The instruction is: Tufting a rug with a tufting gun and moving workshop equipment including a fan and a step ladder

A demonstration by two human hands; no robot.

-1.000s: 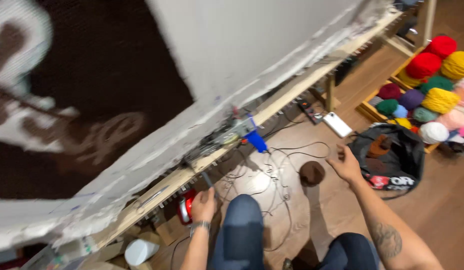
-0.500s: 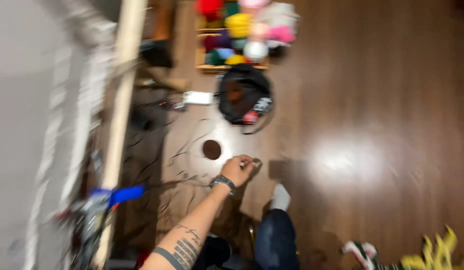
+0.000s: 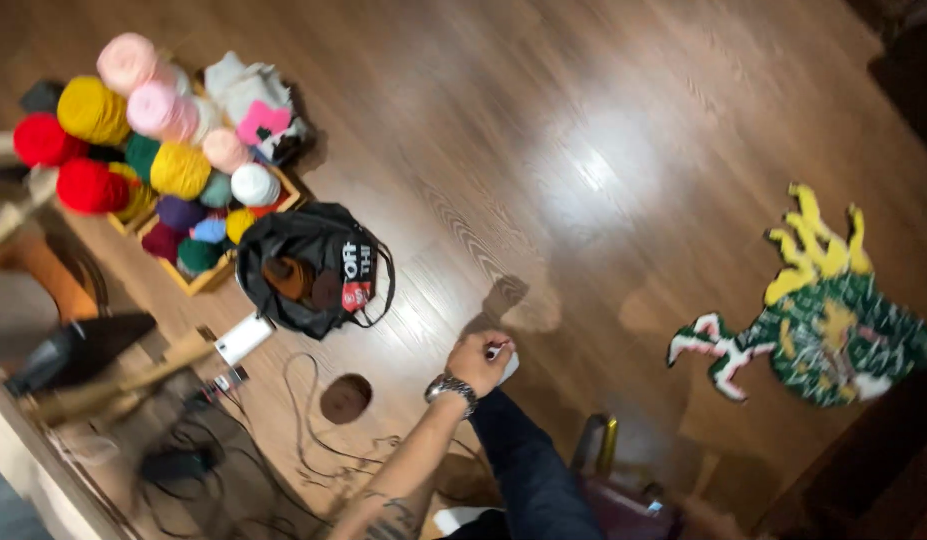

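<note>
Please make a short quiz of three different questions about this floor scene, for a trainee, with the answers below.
1. True or false: the closed hand with the metal wristwatch pinches a small white object.
2. Which thing lies nearest to that hand? A: the green and yellow tufted rug piece; B: the small round brown yarn ball; C: the wooden crate of coloured yarn balls.
3. What lies between the crate and the brown ball?

Key
1. True.
2. B.
3. The black fabric bag, open, with brown yarn inside.
</note>
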